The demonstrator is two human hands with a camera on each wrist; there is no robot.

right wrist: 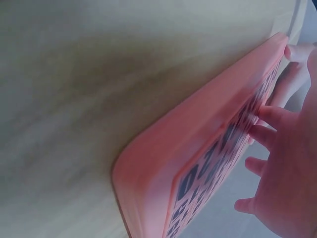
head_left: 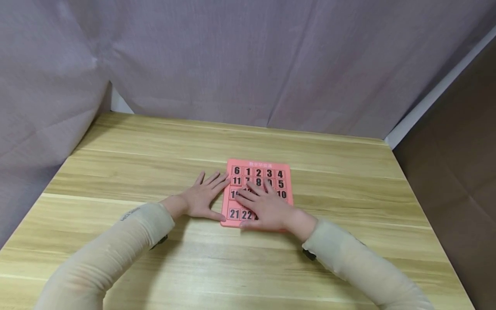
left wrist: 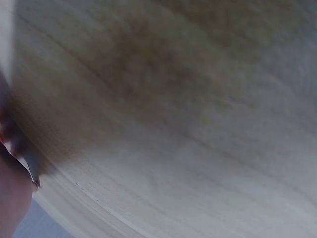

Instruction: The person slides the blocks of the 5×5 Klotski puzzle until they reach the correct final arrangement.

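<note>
Pink number puzzle [head_left: 284, 165] lies flat on the wooden tabletop [head_left: 155, 146]. My right hand [head_left: 267, 209] rests on its tiles, fingers spread; my left hand [head_left: 201, 198] lies flat, touching its left edge.

Soft, even light falls from above; the table [head_left: 155, 258] is bright without glare, with faint shadows under the arms. The head view is sharp. Both wrist views are blurred and dim, the wood grain smeared.
</note>
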